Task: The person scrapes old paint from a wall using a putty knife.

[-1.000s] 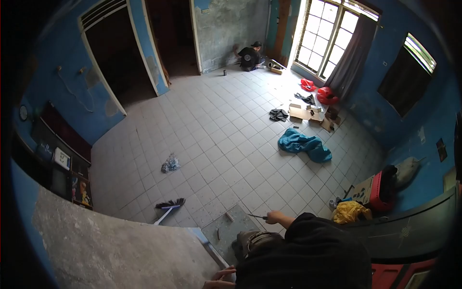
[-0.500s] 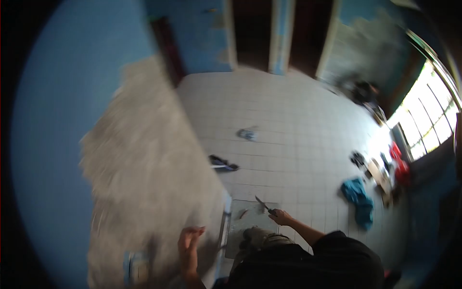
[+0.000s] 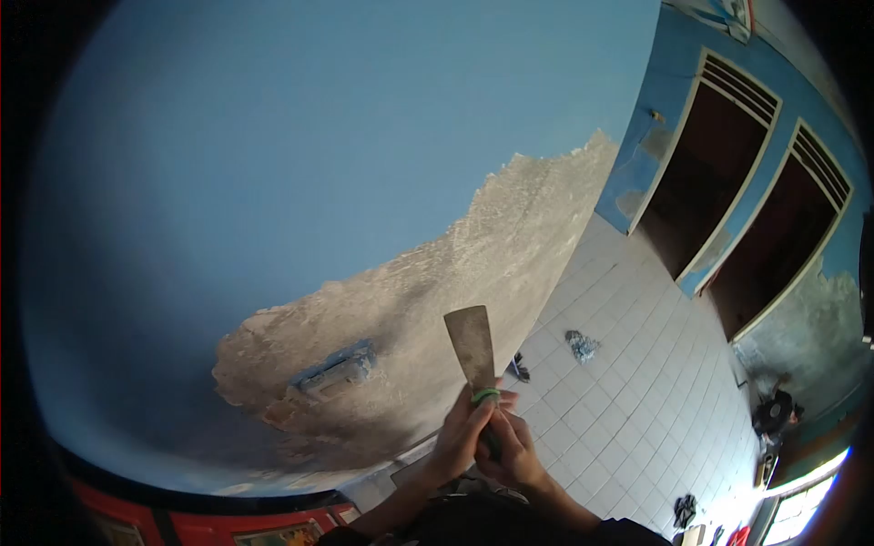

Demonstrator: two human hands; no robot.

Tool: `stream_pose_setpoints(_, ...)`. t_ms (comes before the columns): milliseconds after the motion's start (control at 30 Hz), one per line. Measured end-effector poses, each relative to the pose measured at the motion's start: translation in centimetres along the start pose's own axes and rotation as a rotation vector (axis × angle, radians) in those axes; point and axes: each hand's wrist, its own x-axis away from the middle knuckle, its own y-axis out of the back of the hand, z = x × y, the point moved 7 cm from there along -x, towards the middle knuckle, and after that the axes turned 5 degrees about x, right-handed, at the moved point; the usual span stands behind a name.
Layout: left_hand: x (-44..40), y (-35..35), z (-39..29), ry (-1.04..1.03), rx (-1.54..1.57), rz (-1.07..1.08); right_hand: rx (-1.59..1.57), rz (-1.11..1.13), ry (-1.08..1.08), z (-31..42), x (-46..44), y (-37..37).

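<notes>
A paint scraper (image 3: 472, 344) points blade-up in front of the wall, its wide metal blade smeared and dull. My left hand (image 3: 458, 441) is closed around it close to the blade's base, by a green band. Lower on the handle, my right hand (image 3: 515, 451) grips it, pressed against the left. Behind the blade is a bare, scraped plaster patch (image 3: 437, 282) with ragged edges, surrounded by blue paint (image 3: 300, 164). A blue-edged wall box (image 3: 337, 371) sits within the patch. Whether the blade touches the wall I cannot tell.
Pale floor tiles (image 3: 610, 400) run to the right, with a crumpled bundle (image 3: 581, 345) and a dark object (image 3: 520, 368) on them. Two doorways (image 3: 706, 168) stand beyond. Red furniture (image 3: 205, 530) is at the lower left; a window (image 3: 801, 510) glows at lower right.
My view has turned left toward the wall. The scraper, earlier in my right hand alone low over the floor, is now raised in front of me, and my left hand has joined on it.
</notes>
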Motion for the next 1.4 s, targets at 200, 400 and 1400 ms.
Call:
stream_pose_setpoints(200, -3.8, 0.6, -5.3, -0.228, -0.151, -0.212, 0.037, 0.125, -0.232, -2.5, -5.5, -1.5)
stream_pose_setpoints(400, -1.2, 0.2, -2.5, -0.179, -0.236, -0.246, -0.807, -0.009, -0.448, -7.0, -2.3, -2.5)
stream_pose_setpoints(1400, -3.2, 0.1, -6.6, -0.160, -0.672, -0.258, -1.231, -0.104, -0.527, -1.0, -4.9, -4.4)
